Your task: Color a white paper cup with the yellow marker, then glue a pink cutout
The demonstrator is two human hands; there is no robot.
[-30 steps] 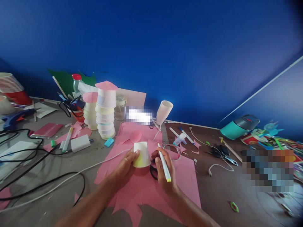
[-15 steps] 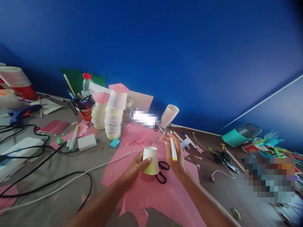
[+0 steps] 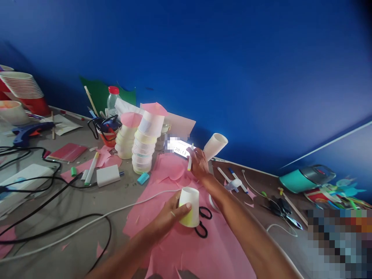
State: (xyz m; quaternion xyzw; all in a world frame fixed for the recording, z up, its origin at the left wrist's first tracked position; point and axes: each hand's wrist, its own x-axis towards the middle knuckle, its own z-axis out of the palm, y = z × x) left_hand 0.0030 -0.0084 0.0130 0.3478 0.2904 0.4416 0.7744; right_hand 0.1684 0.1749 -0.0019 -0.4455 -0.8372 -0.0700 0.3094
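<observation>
My left fingers (image 3: 183,210) grip an upside-down paper cup (image 3: 193,205) over pink paper (image 3: 171,248); my right fingers (image 3: 200,157) hold a marker (image 3: 190,162) at a lit phone (image 3: 178,149), perhaps touching it.

Worn on the head, the camera faces forward and down across the desk (image 3: 122,193) toward a blue wall (image 3: 186,58).

On the table (image 3: 66,267) there lies a paper sheet (image 3: 215,244), and over it are the cup (image 3: 193,212) and, just right of this, the scissors (image 3: 207,208). Behind the sheet is the phone (image 3: 178,146), between two cup towers (image 3: 143,152) at its left and a leaning cup stack (image 3: 216,146) at its right.
</observation>
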